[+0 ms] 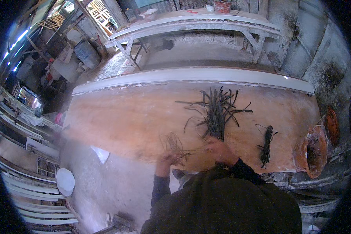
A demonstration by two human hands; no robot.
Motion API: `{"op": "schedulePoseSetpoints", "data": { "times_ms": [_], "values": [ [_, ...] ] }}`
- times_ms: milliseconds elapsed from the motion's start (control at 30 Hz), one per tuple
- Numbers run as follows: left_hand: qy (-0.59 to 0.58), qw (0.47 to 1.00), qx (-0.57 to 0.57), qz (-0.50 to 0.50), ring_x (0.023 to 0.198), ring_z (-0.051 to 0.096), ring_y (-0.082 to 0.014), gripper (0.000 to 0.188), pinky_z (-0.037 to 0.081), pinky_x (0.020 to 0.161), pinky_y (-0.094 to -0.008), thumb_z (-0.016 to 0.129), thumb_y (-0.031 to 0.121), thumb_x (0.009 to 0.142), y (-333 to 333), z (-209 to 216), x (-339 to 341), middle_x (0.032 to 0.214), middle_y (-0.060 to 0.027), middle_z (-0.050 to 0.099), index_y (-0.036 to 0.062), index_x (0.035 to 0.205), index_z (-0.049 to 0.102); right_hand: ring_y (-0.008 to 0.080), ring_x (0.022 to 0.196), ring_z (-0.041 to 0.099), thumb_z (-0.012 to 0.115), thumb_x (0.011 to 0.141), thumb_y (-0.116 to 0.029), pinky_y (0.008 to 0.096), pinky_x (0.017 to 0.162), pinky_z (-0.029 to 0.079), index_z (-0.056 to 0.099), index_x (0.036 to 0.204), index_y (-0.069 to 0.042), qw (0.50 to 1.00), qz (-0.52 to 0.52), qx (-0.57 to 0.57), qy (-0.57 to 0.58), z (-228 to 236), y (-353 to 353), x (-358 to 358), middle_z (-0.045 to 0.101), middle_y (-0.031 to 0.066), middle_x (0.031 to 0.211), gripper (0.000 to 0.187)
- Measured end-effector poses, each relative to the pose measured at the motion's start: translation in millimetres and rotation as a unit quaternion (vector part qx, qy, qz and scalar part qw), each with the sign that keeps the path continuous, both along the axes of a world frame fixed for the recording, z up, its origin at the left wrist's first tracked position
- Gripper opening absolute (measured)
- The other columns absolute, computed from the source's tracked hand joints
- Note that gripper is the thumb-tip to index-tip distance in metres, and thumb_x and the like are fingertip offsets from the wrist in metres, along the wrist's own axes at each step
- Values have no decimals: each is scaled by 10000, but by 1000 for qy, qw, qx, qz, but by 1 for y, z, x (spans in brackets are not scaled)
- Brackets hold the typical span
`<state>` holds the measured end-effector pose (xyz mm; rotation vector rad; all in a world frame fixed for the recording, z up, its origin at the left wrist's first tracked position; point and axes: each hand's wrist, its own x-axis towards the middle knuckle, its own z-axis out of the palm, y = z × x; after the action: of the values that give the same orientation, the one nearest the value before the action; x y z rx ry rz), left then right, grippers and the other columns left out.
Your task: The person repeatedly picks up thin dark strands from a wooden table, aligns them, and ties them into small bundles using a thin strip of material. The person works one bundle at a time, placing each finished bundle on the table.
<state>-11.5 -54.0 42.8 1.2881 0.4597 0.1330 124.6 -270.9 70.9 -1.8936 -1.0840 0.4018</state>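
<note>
My left hand [168, 158] is closed on a loose tangle of thin, pale fibre strands [172, 142] at the near edge of the orange-brown tabletop [124, 121]. Some strands run across to my right hand [222, 152], whose fingers are closed on them, partly hidden. Just beyond that hand lies a large bundle of dark, flat strips [215, 113], its far ends fanned out over the table. Whether the right hand also touches this bundle I cannot tell. Farther right lies a smaller bundle of dark strips [266, 146], gathered lengthwise.
An orange bucket [316, 152] stands at the table's right end, near another orange round object [332, 126]. A white raised board [183, 75] borders the far edge. Beyond is a second table [195, 25] bearing a red bucket [222, 7]. Left stands a blue barrel [86, 54].
</note>
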Motion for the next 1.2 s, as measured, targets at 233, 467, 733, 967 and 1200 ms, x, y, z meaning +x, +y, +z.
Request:
{"op": "schedulePoseSetpoints", "data": {
  "times_ms": [233,467,733,967,1200],
  "values": [
    [53,986,49,153,571,500,-79,53,402,453,-194,568,70,733,37,-18,6,742,-25,564,39,776,575,327,682,527,428,803,-328,427,587,391,548,712,-71,984,131,-101,-62,-8,41,-45,536,152,699,299],
    [-25,975,-6,220,536,509,-84,67,390,440,-186,572,66,717,27,-25,34,741,-31,563,50,782,571,356,648,528,414,818,-352,448,558,383,541,667,-56,994,66,-69,-43,-4,46,-47,552,166,702,356],
    [-89,976,160,118,536,543,-107,93,385,387,-188,604,94,706,41,-47,51,677,-44,559,34,770,571,344,711,546,455,792,-333,416,614,418,577,789,-74,988,44,-145,-5,17,26,-38,582,152,793,286],
    [82,899,430,-18,678,565,-209,229,453,609,-302,643,165,654,78,-55,58,750,-110,577,26,833,601,282,751,558,500,783,-296,364,643,427,579,857,-66,978,-166,-108,71,-33,-15,13,583,138,828,254],
    [73,863,497,50,801,542,-237,322,419,728,-313,636,169,648,58,-32,76,819,-131,575,43,941,599,273,682,542,589,718,-240,359,599,417,554,808,-36,936,-328,-132,-7,-55,-31,56,557,126,723,226]
  ]
}}
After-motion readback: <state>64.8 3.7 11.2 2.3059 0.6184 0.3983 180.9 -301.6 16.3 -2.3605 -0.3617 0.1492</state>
